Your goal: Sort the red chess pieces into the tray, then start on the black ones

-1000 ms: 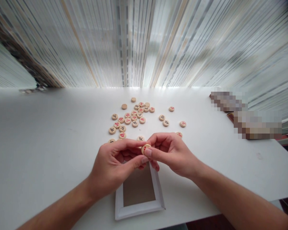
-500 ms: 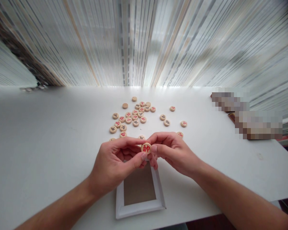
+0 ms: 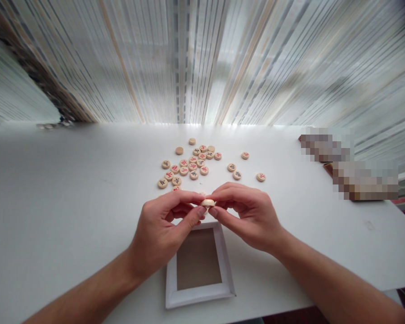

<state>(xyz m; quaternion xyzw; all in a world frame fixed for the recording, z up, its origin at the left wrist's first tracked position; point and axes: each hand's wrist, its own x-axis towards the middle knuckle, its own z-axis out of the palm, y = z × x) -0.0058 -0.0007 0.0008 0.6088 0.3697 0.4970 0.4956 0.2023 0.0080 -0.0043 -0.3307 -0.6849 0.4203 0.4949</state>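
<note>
Between my two hands is a round wooden Chinese chess piece (image 3: 208, 203), seen edge-on so that its marked face is hidden. My left hand (image 3: 170, 225) pinches it from the left with thumb and index finger. From the right, thumb and forefinger of my right hand (image 3: 245, 213) close on the same piece. Below the hands lies a shallow white box (image 3: 199, 294) with a brown bottom, its far left corner covered by my left hand. Beyond the hands, loose chess pieces (image 3: 184, 170) with red or black characters are scattered on the table, a few blank side up.
The white table (image 3: 70, 202) reaches back to a striped curtain (image 3: 148, 63). At the right stand two blurred-out brownish objects (image 3: 364, 180). A small cluster of metallic-looking items (image 3: 59, 122) lies at the back left.
The piece has tilted from showing its red character to edge-on. My right thumb has shifted down to its lower edge. The whole view has moved slightly.
</note>
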